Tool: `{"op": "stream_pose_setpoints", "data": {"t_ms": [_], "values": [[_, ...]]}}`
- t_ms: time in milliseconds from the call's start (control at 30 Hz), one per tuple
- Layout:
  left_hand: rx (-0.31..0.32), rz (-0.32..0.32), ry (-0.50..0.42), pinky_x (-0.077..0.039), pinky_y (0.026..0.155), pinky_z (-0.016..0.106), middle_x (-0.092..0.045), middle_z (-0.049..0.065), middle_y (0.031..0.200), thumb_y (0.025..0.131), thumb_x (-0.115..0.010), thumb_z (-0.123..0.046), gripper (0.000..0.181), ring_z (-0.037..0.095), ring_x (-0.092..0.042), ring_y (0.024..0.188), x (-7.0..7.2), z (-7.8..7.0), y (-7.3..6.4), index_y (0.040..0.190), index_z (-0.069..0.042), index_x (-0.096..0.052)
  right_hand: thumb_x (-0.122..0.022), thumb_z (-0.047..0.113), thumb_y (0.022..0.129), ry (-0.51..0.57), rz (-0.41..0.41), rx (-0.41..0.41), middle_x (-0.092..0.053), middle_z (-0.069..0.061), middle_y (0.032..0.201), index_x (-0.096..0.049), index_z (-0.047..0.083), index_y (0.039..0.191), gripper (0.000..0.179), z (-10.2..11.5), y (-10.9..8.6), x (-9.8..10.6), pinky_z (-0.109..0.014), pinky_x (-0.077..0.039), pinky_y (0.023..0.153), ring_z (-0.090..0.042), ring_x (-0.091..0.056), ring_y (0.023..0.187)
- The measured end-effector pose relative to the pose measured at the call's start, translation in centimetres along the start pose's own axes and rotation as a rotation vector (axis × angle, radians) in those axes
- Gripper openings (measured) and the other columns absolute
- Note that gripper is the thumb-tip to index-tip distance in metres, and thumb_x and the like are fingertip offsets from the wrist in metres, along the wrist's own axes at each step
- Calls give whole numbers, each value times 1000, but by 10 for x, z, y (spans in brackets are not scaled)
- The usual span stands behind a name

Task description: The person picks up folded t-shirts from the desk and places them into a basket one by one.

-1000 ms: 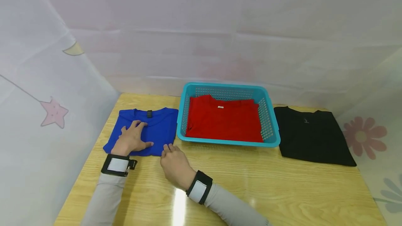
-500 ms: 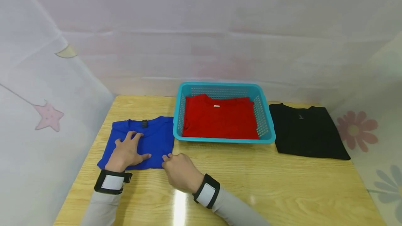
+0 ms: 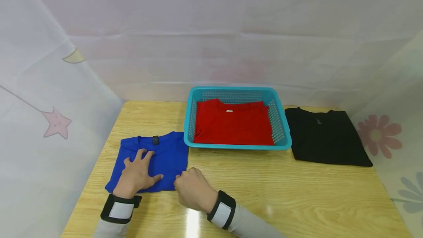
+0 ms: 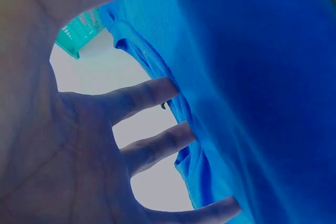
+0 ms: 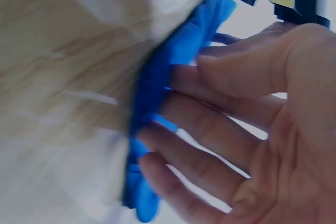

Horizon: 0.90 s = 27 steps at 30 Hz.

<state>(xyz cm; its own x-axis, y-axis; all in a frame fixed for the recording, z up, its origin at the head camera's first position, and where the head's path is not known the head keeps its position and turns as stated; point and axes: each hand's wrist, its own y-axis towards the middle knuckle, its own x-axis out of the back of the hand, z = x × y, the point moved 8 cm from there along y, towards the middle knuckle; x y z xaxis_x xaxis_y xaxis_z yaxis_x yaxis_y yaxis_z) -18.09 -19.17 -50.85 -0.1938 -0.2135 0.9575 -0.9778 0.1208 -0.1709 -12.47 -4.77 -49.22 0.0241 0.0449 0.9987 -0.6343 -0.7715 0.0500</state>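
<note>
A folded blue T-shirt [image 3: 168,161], with a dark label at its neckline, lies on the left of the table. My left hand [image 3: 136,175] rests on it with spread fingers; in the left wrist view the fingertips [image 4: 167,88] touch the cloth. At the shirt's near right corner my right hand [image 3: 195,189] pinches the edge. The right wrist view shows that edge of the blue T-shirt [image 5: 157,77] against the fingers, thumb on the near side. Part of the shirt is hidden under the left hand.
A turquoise basket [image 3: 238,147] stands at the back middle, touching or close to the blue shirt's right side. In it lies a folded red T-shirt [image 3: 234,126]. A folded black T-shirt [image 3: 327,137] lies to the right on the wooden table [image 3: 281,190]. Fabric backdrops [image 3: 231,28] surround the table.
The blue T-shirt has slid toward me across the table, with both hands moving along on it. The right fingers have curled in at its corner. The basket and the other shirts stay put.
</note>
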Motion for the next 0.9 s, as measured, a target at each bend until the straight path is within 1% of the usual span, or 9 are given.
{"op": "stream_pose_setpoints", "data": {"t_ms": [100,200,300,400,467,533,667,767,900], "values": [[8,22,11,-42,70,78,-34,27,143,70,-82,-55,92,72,-33,110,-5,-5,-8,142,-8,-46,-65,26,91,59,12,-4,-55,6,58,-69,21,72,20,3,-2,6,-25,-40,41,-9,-53,50],[22,39,24,-44,68,76,-33,26,144,70,-81,-56,94,71,-34,109,-11,-9,-18,142,-8,-46,-64,27,94,110,-6,-12,-64,6,73,-74,21,86,15,3,-3,11,-24,-47,51,-9,-58,61],[43,57,33,-44,65,76,-32,25,145,70,-80,-57,94,70,-35,109,-17,-13,-28,143,-9,-46,-62,28,96,120,-44,-31,-67,3,99,-74,20,102,16,1,-2,12,-30,-53,75,-14,-61,88],[53,75,45,-44,64,77,-31,24,145,69,-79,-61,96,70,-35,109,-21,-19,-34,143,-10,-46,-62,33,95,95,-46,-56,-60,-2,125,-69,20,119,28,-2,0,6,-40,-47,97,-22,-54,117],[56,91,54,-44,63,77,-31,23,145,68,-79,-63,96,70,-35,109,-23,-23,-37,144,-12,-46,-65,40,93,84,-29,-64,-52,-5,138,-64,20,128,40,-4,1,0,-45,-41,104,-28,-45,131],[57,105,60,-43,63,77,-31,23,145,67,-79,-64,97,70,-35,109,-24,-27,-39,144,-12,-47,-66,49,89,79,-2,-63,-44,-7,147,-58,20,136,55,-6,1,-7,-48,-36,108,-32,-36,138],[66,130,68,-43,62,77,-31,22,145,66,-81,-62,97,70,-34,110,-26,-32,-45,144,-14,-47,-65,67,81,103,41,-49,-31,-9,156,-48,22,145,80,-9,0,-18,-53,-28,111,-35,-23,144],[65,140,75,-44,61,77,-31,22,146,66,-81,-63,97,70,-34,111,-28,-35,-47,144,-15,-47,-60,75,78,119,61,-37,-25,-8,159,-44,25,148,88,-11,-1,-24,-54,-24,113,-36,-17,145],[66,153,88,-43,61,77,-31,21,146,66,-80,-65,98,69,-33,112,-30,-38,-48,144,-16,-47,-54,80,77,127,87,-33,-23,-6,159,-40,29,150,90,-15,-3,-29,-53,-22,114,-35,-13,146]]}}
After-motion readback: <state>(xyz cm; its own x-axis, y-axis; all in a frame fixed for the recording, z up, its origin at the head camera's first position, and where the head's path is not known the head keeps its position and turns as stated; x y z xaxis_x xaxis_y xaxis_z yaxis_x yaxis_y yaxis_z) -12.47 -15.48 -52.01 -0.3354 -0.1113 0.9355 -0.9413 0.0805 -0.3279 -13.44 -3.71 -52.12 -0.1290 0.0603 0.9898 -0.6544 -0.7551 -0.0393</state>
